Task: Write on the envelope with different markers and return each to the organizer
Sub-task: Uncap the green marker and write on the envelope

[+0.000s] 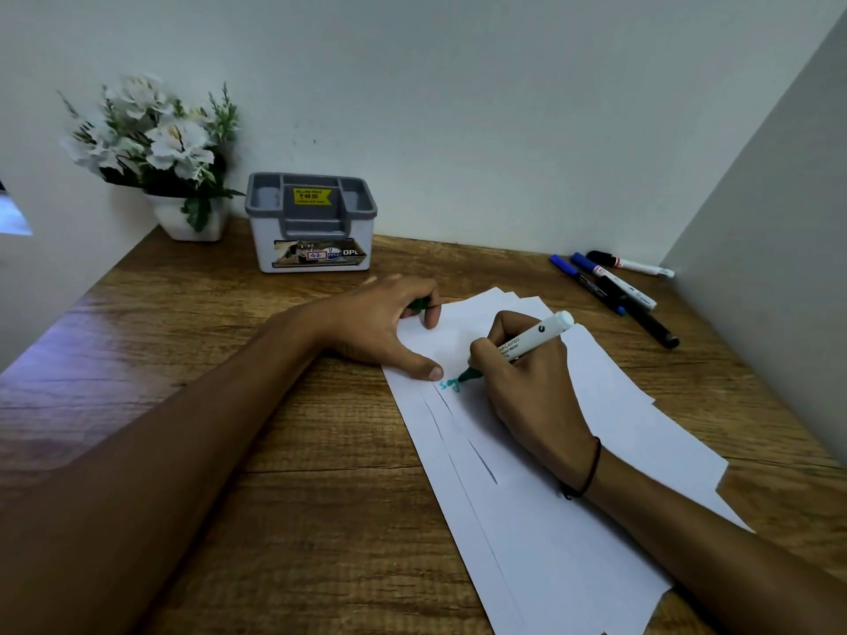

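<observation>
I see the right hand [527, 382] at frame centre gripping a green marker [522, 343], tip touching the top envelope [573, 451] of a fanned white stack, beside a few green letters. Left hand [385, 327], centre-left, presses the stack's upper-left corner with its thumb; its curled fingers hold something green, probably the marker cap [419, 304]. Grey organizer [311, 222] stands upper centre against the wall, flower pot [190, 217] just left of it. Four more markers [614, 286] lie on the desk [275, 451], right of the stack.

Dim, soft light; wide-angle edge distortion.
</observation>
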